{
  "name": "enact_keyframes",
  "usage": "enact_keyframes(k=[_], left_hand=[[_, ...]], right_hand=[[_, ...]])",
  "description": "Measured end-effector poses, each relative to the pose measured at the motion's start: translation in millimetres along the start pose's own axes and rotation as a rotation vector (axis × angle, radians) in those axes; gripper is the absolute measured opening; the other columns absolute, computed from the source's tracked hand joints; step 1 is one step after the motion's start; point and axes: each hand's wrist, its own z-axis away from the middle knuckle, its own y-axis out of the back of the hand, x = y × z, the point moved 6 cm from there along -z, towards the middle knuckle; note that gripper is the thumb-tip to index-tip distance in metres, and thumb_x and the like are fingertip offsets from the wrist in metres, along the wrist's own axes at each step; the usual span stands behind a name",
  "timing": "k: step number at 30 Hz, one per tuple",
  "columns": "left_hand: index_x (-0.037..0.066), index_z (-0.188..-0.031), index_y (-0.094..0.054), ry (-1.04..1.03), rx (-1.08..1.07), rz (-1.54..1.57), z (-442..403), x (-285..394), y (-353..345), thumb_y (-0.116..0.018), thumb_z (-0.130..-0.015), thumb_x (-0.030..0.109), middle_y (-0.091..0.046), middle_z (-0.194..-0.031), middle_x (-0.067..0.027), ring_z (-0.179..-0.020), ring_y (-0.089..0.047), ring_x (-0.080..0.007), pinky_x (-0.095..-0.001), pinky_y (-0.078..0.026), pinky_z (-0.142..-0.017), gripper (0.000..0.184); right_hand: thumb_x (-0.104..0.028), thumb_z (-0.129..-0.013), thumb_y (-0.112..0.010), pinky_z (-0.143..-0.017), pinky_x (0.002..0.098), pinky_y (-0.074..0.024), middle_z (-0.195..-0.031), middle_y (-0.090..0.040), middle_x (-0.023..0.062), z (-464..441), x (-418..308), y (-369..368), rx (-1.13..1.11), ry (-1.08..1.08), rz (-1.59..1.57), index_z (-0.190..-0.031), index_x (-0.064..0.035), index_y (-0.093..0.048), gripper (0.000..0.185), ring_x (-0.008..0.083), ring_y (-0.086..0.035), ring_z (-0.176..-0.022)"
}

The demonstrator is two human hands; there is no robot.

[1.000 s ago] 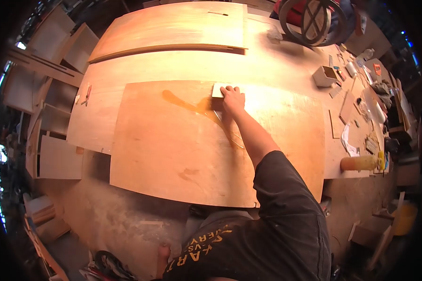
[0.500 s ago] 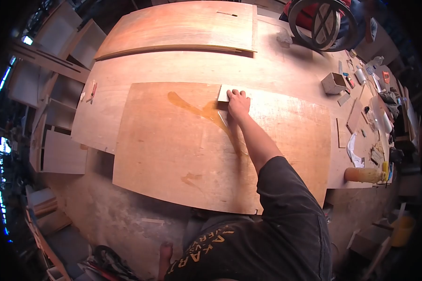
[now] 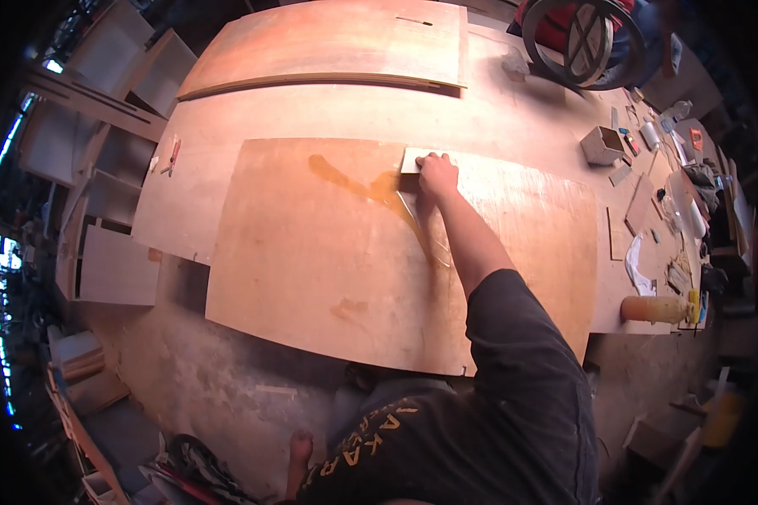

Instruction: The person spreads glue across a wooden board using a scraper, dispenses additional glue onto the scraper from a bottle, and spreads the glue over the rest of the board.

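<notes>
My right hand (image 3: pixel 438 174) is closed on a flat white spreader (image 3: pixel 412 160), which it presses near the far edge of a thin plywood sheet (image 3: pixel 312 261). A yellowish-brown streak of glue (image 3: pixel 345 180) runs across the sheet to the left of that hand. A shiny line of it continues beside my forearm, and the surface to the right looks wet. Low in the view, my left hand (image 3: pixel 301 446) hangs beside my dark shirt, away from the sheet; its fingers are too small and dim to make out.
Beyond the sheet, stacked boards (image 3: pixel 328 46) lie on the worktable (image 3: pixel 312 109). A small open box (image 3: pixel 602 146), loose tools and scraps are on the right, near an orange-tinted bottle (image 3: pixel 653 309). Someone in red (image 3: pixel 552 25) is behind a round frame. Cabinets (image 3: pixel 114 261) stand left.
The view has shifted slightly, moving the sheet up and right in the picture. My right hand and the spreader stay close to the sheet's far edge. My left hand has barely moved.
</notes>
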Motion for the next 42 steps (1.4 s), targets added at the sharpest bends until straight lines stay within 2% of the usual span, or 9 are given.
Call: enact_keyframes(k=[7,9,11,13,16,29,31,35,42], left_hand=[[-0.004,-0.106,-0.068,0.035,-0.214,-0.136,-38,-19,-8,-0.065,-0.099,0.031,-0.071,-0.096,-0.0253,-0.090,-0.069,-0.0398,-0.0510,-0.052,-0.087,0.035],[-0.003,-0.112,-0.068,-0.615,-0.149,-0.540,-68,-18,-9,-0.063,-0.102,0.031,-0.072,-0.109,-0.0256,-0.101,-0.068,-0.0415,-0.0510,-0.050,-0.094,0.036],[-0.005,-0.125,-0.065,-0.148,-0.178,-0.072,-101,-38,-2,-0.063,-0.103,0.034,-0.070,-0.122,-0.0261,-0.113,-0.065,-0.0428,-0.0493,-0.049,-0.100,0.045],[-0.007,-0.138,-0.059,-0.272,-0.202,-0.243,-127,-34,4,-0.066,-0.101,0.036,-0.069,-0.129,-0.0270,-0.121,-0.065,-0.0411,-0.0452,-0.049,-0.105,0.057],[-0.009,-0.143,-0.055,-0.135,-0.289,-0.099,-130,-11,28,-0.070,-0.098,0.035,-0.067,-0.135,-0.0287,-0.128,-0.064,-0.0393,-0.0428,-0.048,-0.109,0.065],[-0.011,-0.138,-0.060,-0.241,-0.330,-0.365,-224,-51,82,-0.071,-0.095,0.033,-0.060,-0.143,-0.0318,-0.137,-0.057,-0.0406,-0.0443,-0.044,-0.115,0.063],[-0.011,-0.138,-0.061,-0.247,-0.306,-0.337,-212,-42,85,-0.071,-0.095,0.034,-0.060,-0.144,-0.0312,-0.138,-0.056,-0.0407,-0.0444,-0.043,-0.116,0.062],[-0.009,-0.138,-0.061,-0.288,-0.292,-0.350,-195,-19,87,-0.072,-0.095,0.034,-0.059,-0.146,-0.0296,-0.138,-0.056,-0.0401,-0.0446,-0.044,-0.115,0.062],[-0.009,-0.139,-0.060,-0.402,-0.247,-0.310,-164,25,81,-0.074,-0.094,0.033,-0.068,-0.132,-0.0302,-0.127,-0.065,-0.0382,-0.0420,-0.049,-0.108,0.063]], right_hand=[[-0.015,-0.092,-0.056,-0.091,0.0423,-0.0607,-0.121,-0.076,0.0108,63,14,22,-0.292,0.034,0.004,-0.122,-0.0291,-0.079,0.041,0.0313,-0.073,-0.110],[-0.014,-0.090,-0.057,-0.091,0.0414,-0.0609,-0.121,-0.076,0.0108,108,15,21,-0.360,0.017,0.010,-0.124,-0.0306,-0.078,0.044,0.0304,-0.074,-0.110],[-0.013,-0.088,-0.060,-0.091,0.0410,-0.0608,-0.121,-0.076,0.0102,159,13,24,-0.418,-0.036,-0.001,-0.126,-0.0314,-0.077,0.046,0.0299,-0.073,-0.111],[-0.012,-0.084,-0.062,-0.092,0.0402,-0.0606,-0.122,-0.076,0.0079,214,4,27,-0.425,-0.052,0.024,-0.129,-0.0320,-0.076,0.051,0.0289,-0.073,-0.112],[-0.007,-0.077,-0.064,-0.095,0.0404,-0.0591,-0.122,-0.076,0.0123,304,-14,32,-0.503,-0.077,0.014,-0.134,-0.0298,-0.073,0.062,0.0317,-0.072,-0.111],[0.002,-0.075,-0.054,-0.095,0.0430,-0.0572,-0.112,-0.077,0.0171,583,-49,24,-0.501,-0.179,-0.137,-0.122,-0.0257,-0.080,0.060,0.0336,-0.072,-0.110],[0.002,-0.079,-0.051,-0.099,0.0408,-0.0563,-0.117,-0.077,0.0138,579,-50,64,-0.046,-0.199,-0.422,-0.125,-0.0279,-0.077,0.061,0.0345,-0.071,-0.111],[0.003,-0.081,-0.051,-0.095,0.0431,-0.0557,-0.117,-0.076,0.0148,542,-26,97,0.033,-0.278,-0.487,-0.128,-0.0160,-0.075,0.056,0.0363,-0.071,-0.110],[-0.005,-0.087,-0.052,-0.091,0.0412,-0.0577,-0.119,-0.076,0.0075,467,0,42,-0.322,-0.135,0.076,-0.132,-0.0274,-0.073,0.055,0.0281,-0.070,-0.113]])
